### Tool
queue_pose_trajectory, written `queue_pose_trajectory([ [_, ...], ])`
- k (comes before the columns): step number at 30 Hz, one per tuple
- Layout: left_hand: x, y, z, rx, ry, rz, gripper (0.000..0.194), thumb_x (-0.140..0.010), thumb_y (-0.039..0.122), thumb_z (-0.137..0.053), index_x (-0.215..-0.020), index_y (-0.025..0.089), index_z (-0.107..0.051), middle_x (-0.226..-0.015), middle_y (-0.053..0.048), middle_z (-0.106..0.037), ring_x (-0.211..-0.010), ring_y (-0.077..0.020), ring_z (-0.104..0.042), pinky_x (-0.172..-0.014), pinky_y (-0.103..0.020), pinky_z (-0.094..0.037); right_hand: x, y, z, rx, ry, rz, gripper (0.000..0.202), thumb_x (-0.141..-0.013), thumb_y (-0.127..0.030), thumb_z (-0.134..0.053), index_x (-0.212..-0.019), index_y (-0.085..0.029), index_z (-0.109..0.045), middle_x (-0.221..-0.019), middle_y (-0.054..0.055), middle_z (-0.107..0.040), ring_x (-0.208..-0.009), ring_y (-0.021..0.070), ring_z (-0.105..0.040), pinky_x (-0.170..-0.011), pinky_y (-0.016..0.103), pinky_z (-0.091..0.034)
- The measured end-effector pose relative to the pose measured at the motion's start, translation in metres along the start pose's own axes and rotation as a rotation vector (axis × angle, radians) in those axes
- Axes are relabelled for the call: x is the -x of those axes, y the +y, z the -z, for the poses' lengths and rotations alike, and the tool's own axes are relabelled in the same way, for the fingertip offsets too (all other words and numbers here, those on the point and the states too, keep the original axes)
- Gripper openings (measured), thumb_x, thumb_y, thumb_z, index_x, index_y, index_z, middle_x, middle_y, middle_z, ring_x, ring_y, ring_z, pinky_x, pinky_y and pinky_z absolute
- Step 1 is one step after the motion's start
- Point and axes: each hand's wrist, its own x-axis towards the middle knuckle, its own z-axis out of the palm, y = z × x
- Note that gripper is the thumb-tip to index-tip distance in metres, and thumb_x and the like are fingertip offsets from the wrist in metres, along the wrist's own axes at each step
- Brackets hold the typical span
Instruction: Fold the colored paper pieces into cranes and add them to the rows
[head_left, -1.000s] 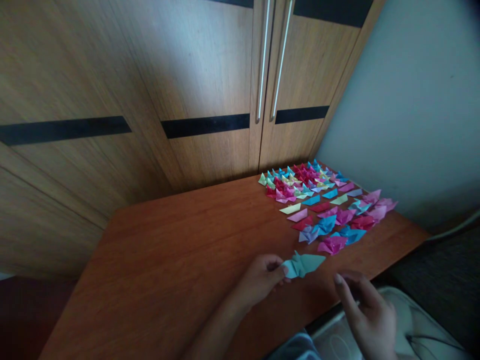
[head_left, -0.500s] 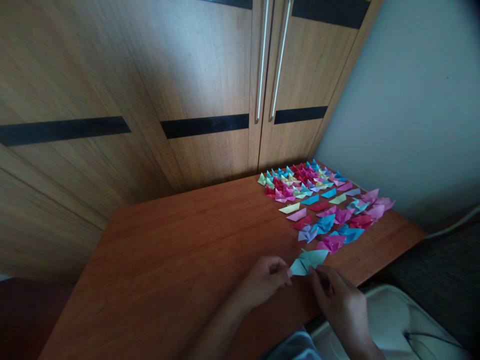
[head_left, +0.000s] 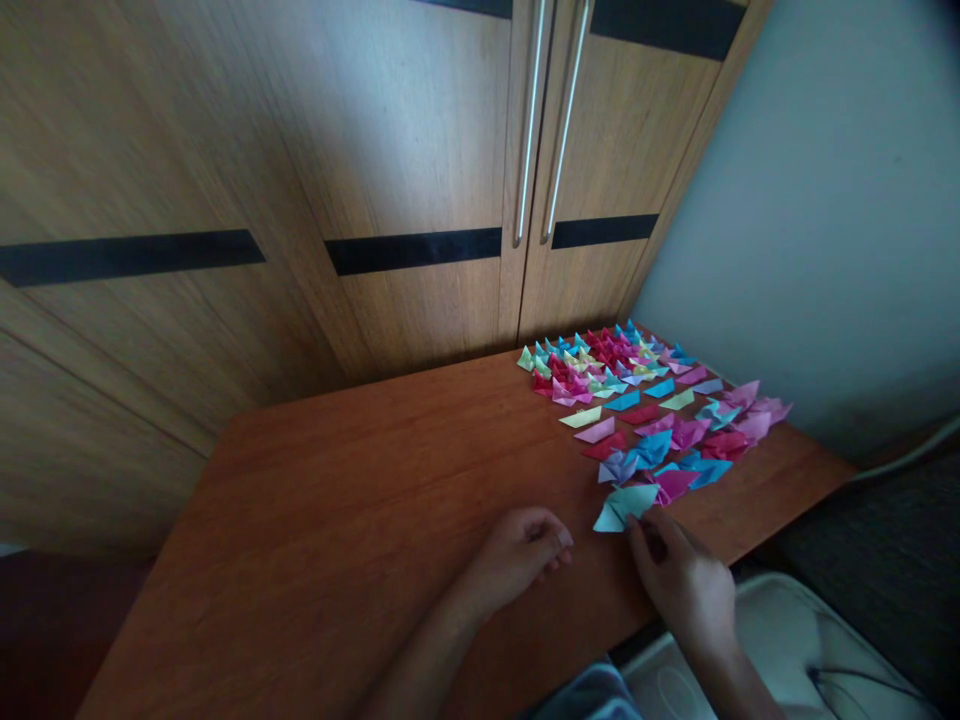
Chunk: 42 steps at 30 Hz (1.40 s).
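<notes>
A pale green folded paper piece (head_left: 624, 507) is at the near edge of a group of colourful folded papers. My right hand (head_left: 679, 570) pinches its right side between thumb and fingers. To the left, my left hand (head_left: 527, 548) rests over the wooden table (head_left: 337, 520), its fingers curled together and apart from the green paper; nothing shows in it. A magenta folded paper (head_left: 676, 486) lies just behind the green one, with a lavender piece (head_left: 618, 467) and a blue piece (head_left: 654, 449) beyond.
Rows of small folded papers (head_left: 574, 380) fill the table's back right corner. Behind stands a wooden cabinet (head_left: 420, 320) with metal handles (head_left: 531, 130). A grey wall (head_left: 810, 250) is at the right, and a pale chair seat (head_left: 787, 640) sits below the table edge.
The green paper has moved slightly away from me, up against the magenta piece, in my right hand. My left hand has let go of it and drawn back left.
</notes>
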Motion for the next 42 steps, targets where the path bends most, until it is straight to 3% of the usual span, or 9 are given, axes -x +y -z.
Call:
queue_pose_trajectory([
  [11, -0.001, -0.004, 0.002, 0.005, -0.017, -0.019, 0.022, -0.079, 0.034, -0.052, -0.083, 0.014, -0.061, -0.075, -0.003, -0.063, -0.062, -0.0105, -0.053, -0.053, -0.020, -0.035, 0.002, -0.001, -0.003, 0.028, -0.032, -0.029, 0.033, -0.085, -0.047, -0.046, -0.081, -0.020, -0.064, -0.064, 0.002, -0.067, -0.051, 0.0137, -0.062, -0.044, 0.022, -0.033],
  [25, -0.001, -0.004, 0.000, -0.019, -0.005, -0.028, 0.020, -0.080, 0.032, -0.051, -0.083, 0.014, -0.060, -0.075, -0.003, -0.062, -0.062, -0.0104, -0.052, -0.053, -0.020, -0.035, 0.006, 0.002, 0.000, -0.042, -0.034, 0.004, 0.037, -0.085, -0.050, -0.047, -0.091, -0.019, -0.066, -0.070, 0.002, -0.069, -0.057, 0.0143, -0.065, -0.046, 0.020, -0.040],
  [33, -0.001, -0.007, -0.002, -0.072, -0.001, -0.072, 0.021, -0.082, 0.034, -0.050, -0.085, 0.015, -0.058, -0.077, -0.003, -0.063, -0.063, -0.0113, -0.053, -0.053, -0.020, -0.035, 0.005, 0.004, 0.007, -0.098, 0.040, 0.022, 0.039, -0.086, -0.049, -0.045, -0.090, -0.016, -0.067, -0.065, 0.005, -0.068, -0.052, 0.0135, -0.062, -0.046, 0.020, -0.040],
  [37, 0.000, -0.005, -0.003, -0.077, 0.014, -0.080, 0.018, -0.082, 0.031, -0.049, -0.089, 0.016, -0.056, -0.077, -0.003, -0.062, -0.064, -0.0114, -0.054, -0.051, -0.019, -0.034, -0.005, 0.014, 0.013, 0.022, 0.080, -0.093, 0.038, -0.084, -0.047, -0.045, -0.098, -0.016, -0.063, -0.060, 0.003, -0.065, -0.048, 0.0150, -0.060, -0.043, 0.022, -0.035],
  [42, -0.007, -0.006, -0.011, -0.115, 0.076, -0.085, 0.018, -0.082, 0.027, -0.049, -0.096, 0.017, -0.053, -0.079, -0.002, -0.064, -0.061, -0.0110, -0.055, -0.054, -0.021, -0.037, -0.016, 0.028, 0.006, 0.181, -0.028, -0.104, 0.037, -0.079, -0.048, -0.053, -0.103, -0.021, -0.062, -0.057, 0.000, -0.063, -0.044, 0.0150, -0.057, -0.041, 0.022, -0.026],
])
